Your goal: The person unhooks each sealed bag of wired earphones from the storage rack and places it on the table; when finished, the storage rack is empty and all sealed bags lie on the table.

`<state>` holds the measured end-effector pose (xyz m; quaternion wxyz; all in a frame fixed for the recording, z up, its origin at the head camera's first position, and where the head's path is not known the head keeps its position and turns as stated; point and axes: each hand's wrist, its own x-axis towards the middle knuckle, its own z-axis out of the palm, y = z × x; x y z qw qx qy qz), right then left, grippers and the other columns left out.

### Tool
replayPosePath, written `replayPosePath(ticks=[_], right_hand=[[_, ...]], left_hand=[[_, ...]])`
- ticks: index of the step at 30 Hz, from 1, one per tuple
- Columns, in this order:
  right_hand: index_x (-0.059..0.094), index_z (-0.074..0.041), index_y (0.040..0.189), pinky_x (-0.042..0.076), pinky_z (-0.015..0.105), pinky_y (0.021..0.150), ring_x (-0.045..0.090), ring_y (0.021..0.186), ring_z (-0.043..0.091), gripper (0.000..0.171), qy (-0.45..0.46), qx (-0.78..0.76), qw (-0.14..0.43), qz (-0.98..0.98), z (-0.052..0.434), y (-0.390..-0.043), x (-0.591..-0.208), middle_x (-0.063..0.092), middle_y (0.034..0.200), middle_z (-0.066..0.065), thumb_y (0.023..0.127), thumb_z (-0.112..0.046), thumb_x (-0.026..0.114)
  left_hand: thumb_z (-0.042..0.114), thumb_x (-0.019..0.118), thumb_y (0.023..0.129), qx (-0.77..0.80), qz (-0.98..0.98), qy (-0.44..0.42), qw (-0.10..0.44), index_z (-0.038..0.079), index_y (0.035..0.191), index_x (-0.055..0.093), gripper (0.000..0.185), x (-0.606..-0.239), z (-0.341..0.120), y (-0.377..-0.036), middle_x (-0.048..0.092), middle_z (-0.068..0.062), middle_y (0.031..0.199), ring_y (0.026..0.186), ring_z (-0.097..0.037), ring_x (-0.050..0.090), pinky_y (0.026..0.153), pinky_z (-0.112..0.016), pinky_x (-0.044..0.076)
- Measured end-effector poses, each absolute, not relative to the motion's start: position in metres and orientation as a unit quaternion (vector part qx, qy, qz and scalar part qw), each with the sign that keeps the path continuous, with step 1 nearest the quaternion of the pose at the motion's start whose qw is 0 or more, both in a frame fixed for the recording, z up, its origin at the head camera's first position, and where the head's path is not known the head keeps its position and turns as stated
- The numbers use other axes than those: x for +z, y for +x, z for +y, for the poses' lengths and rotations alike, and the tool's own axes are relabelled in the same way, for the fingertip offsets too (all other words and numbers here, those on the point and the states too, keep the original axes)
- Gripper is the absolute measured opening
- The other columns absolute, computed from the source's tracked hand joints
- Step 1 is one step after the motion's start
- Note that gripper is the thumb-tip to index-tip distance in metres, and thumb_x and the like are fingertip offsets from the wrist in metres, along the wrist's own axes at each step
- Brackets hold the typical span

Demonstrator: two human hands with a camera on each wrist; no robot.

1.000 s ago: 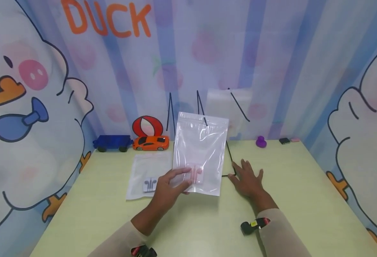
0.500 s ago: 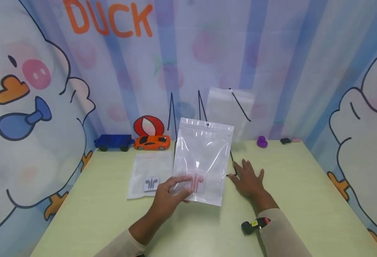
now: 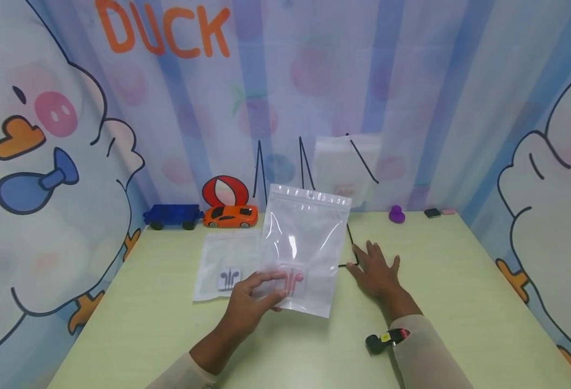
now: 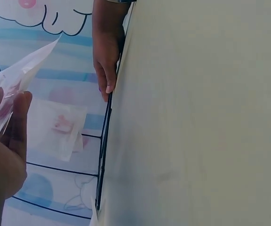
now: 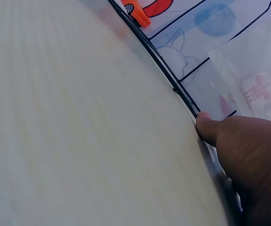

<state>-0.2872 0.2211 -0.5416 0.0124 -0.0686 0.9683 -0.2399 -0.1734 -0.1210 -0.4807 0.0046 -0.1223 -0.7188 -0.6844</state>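
The bag [image 3: 307, 232] with the pink earphone print is in the air above the table [image 3: 285, 351], in front of the rack [image 4: 103, 155]; the left hand [image 3: 246, 302] pinches its lower left edge between thumb and fingers. The right hand [image 3: 375, 273], fingers spread, holds nothing up and touches the rack's base. Another bag [image 3: 214, 259] lies left of the rack; a third [image 3: 334, 162] hangs on its right hook. Behind sit an orange car [image 3: 230, 217], a blue wagon [image 3: 172, 215] and a purple duck [image 3: 396, 215].

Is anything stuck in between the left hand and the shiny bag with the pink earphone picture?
No, nothing that shows: the left hand pinches the shiny bag directly, near its lower left corner.
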Motion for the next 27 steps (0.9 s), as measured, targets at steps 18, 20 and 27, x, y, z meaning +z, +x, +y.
replayPosePath(ticks=[18, 20, 27], right_hand=[[0.031, -0.019, 0.173, -0.013, 0.086, 0.123, 0.004, 0.171, 0.048, 0.071, -0.062, -0.236, 0.019, 0.97, 0.219, -0.288, -0.545, 0.012, 0.183, 0.024, 0.113, -0.055, 0.045], [0.032, -0.018, 0.173, -0.012, 0.087, 0.123, 0.004, 0.171, 0.048, 0.071, -0.064, -0.235, 0.019, 0.97, 0.219, -0.289, -0.545, 0.012, 0.183, 0.025, 0.114, -0.055, 0.045], [0.033, -0.017, 0.173, -0.011, 0.088, 0.122, 0.005, 0.17, 0.049, 0.071, -0.065, -0.237, 0.017, 0.969, 0.221, -0.287, -0.542, 0.013, 0.182, 0.025, 0.114, -0.053, 0.047]], left_hand=[[0.002, 0.082, 0.095, -0.678, -0.732, -0.005, -0.065, 0.009, 0.139, 0.075, 0.045, -0.495, -0.17, -0.179, 0.053, -0.014, 0.16, 0.088, -0.019, 0.075, 0.072, -0.034, 0.068], [0.004, 0.082, 0.095, -0.671, -0.739, 0.008, -0.066, 0.01, 0.139, 0.074, 0.045, -0.495, -0.177, -0.179, 0.051, -0.013, 0.161, 0.081, -0.02, 0.075, 0.072, -0.033, 0.068], [0.01, 0.082, 0.097, -0.652, -0.756, 0.024, -0.054, 0.009, 0.142, 0.072, 0.046, -0.494, -0.206, -0.189, 0.049, -0.013, 0.164, 0.09, -0.017, 0.074, 0.072, -0.032, 0.067]])
